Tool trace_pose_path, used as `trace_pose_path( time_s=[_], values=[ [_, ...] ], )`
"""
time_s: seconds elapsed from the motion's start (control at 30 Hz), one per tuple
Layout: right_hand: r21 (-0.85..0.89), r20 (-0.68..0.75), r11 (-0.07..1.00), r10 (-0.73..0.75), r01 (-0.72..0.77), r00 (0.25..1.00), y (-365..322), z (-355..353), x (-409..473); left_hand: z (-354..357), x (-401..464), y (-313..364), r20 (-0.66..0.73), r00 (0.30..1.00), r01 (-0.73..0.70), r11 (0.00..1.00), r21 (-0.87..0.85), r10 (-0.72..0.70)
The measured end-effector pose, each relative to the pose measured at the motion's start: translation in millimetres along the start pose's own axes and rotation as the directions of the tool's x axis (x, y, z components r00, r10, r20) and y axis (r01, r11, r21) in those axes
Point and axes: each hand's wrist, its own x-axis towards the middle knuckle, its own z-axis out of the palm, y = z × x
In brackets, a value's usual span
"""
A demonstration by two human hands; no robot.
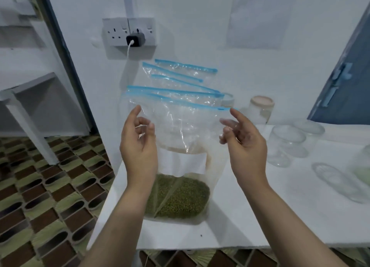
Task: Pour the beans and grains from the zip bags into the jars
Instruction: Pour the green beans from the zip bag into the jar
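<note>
On the near left part of the white table (260, 216) a zip bag of green beans (178, 198) stands full, leaning back against a row of further zip bags (180, 80) propped at the wall. Directly behind it a second bag (200, 152) holds a pale grain. To the right, well apart from the bags, stand the empty glass jars (286, 146); a jar with a beige lid (261, 108) sits farther back, and one clear jar (336, 182) lies on its side near the right edge. Judge the task as not yet begun: no jar visibly holds beans, and the front bag's blue seal (180, 102) appears closed, though this cannot be confirmed.

Your left hand (138, 144) and right hand (244, 140) are raised, palms facing each other, on either side of the front bag's upper part. Fingers are loosely curled and apart from the plastic, or at most brushing it; neither hand grasps anything. Both grips are released. What remains: take up the bag, open the seal, pour
</note>
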Motion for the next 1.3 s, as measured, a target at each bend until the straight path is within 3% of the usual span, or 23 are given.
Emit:
trace_pose_path(
  time_s=[0.2,0.43,0.63,0.73,0.87,0.97,1.07,1.3],
  values=[
    [-0.031,-0.051,0.999,-0.022,0.02,0.998,-6.7,-70.0,22.4,65.9,-36.5,6.4,0.023,0.999,-0.041,0.996,-0.074,0.043],
    [-0.142,-0.066,0.989,-0.042,0.032,0.997,-15.3,-178.5,71.1,165.3,-80.2,8.3,0.029,1.0,0.006,0.99,-0.142,-0.002],
    [-0.176,-0.066,0.984,-0.037,0.025,0.997,-12.6,-254.3,105.4,240.1,-111.0,15.9,0.036,0.999,0.017,0.995,-0.098,-0.014],
    [-0.148,-0.073,0.988,-0.044,0.033,0.996,-4.8,-274.7,113.1,259.2,-122.1,15.5,0.022,1.0,-0.002,1.0,0.017,0.002],
    [-0.128,-0.07,0.99,-0.073,0.064,0.995,-0.2,-284.9,123.7,286.8,-138.1,24.1,-0.071,0.993,-0.056,0.909,0.412,0.094],
    [-0.141,-0.05,0.988,-0.071,0.063,0.996,-3.0,-285.4,135.2,313.6,-150.9,41.6,0.084,0.976,-0.217,0.839,0.5,0.202],
    [-0.184,-0.015,0.977,-0.113,0.108,0.993,-6.7,-283.3,145.9,338.7,-149.2,52.5,0.252,0.933,-0.349,0.81,0.471,0.256],
    [-0.159,0.032,0.964,-0.212,0.214,0.977,-13.9,-280.7,158.5,380.3,-120.4,63.9,0.389,0.885,-0.421,0.793,0.44,0.254]
  ],
)
